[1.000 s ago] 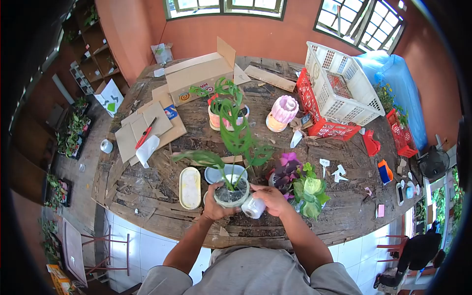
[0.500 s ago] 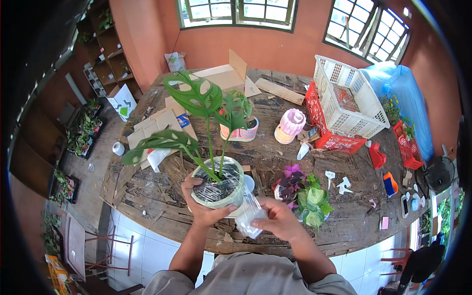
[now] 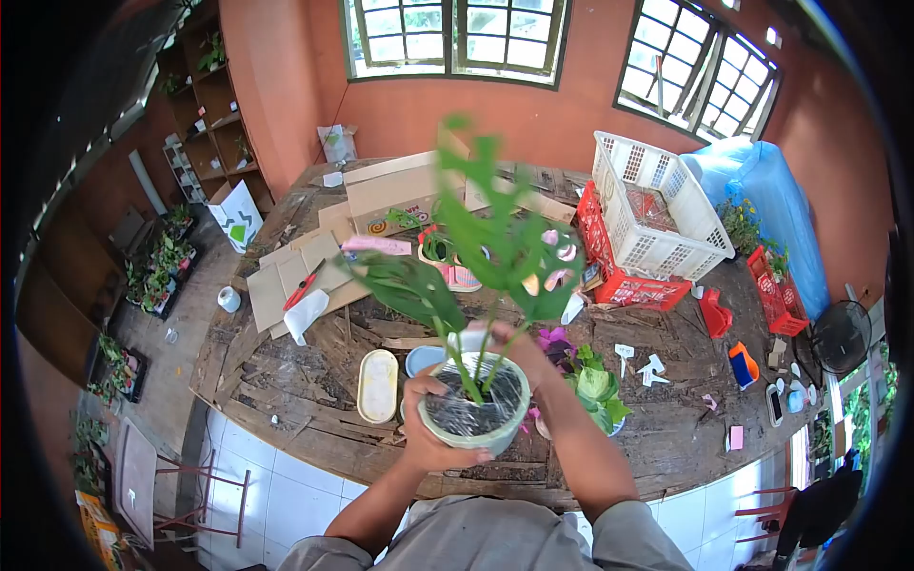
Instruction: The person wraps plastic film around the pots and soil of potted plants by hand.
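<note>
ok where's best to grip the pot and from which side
Probably by the pot's outer wall, below the rim, from the left, where the left hand cups it. The round wall suits a curved palm; from above, stems and broad leaves get in the way, and film spans the mouth.

No whole word can be read. The carton (image 3: 386,195) on the counter (image 3: 314,381) bears reddish print, of which perhaps an M and an A can be made out, beside a round orange logo (image 3: 378,227). A white box (image 3: 227,205) at the left shows a green mark and dark shapes. Marks on a white tag (image 3: 624,351) are too small to read.
</note>
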Available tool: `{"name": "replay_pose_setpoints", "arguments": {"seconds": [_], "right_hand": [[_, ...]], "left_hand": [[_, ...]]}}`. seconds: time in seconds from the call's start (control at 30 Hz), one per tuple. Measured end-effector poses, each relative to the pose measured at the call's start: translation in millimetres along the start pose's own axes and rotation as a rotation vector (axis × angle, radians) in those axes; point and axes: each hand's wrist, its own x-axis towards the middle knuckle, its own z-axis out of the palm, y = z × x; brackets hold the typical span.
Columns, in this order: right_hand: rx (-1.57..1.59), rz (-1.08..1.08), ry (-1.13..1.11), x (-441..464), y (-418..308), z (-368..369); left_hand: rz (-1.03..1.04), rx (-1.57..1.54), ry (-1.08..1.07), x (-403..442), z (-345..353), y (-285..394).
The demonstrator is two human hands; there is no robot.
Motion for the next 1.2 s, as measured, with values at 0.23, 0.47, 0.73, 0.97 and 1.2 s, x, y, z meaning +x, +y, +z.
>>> {"name": "replay_pose_setpoints", "arguments": {"seconds": [0.23, 0.47, 0.73, 0.97, 1.2], "right_hand": [[0.331, -0.252, 0.272, -15, -53, 16], [0.335, -0.319, 0.476, 12, 18, 13], [0.252, -0.284, 0.595, 36, 73, 10], [0.103, -0.305, 0.653, 50, 87, 6], [0.088, -0.259, 0.664, 45, 75, 2]], "left_hand": [[-0.004, 0.136, 0.049, -14, -2, -37], [-0.035, 0.673, 0.095, -29, -31, -87], [-0.293, 0.804, -0.011, -40, -59, -97], [-0.224, 0.94, 0.133, -26, -43, -95], [-0.082, 0.988, 0.212, -28, -39, -117]]}}
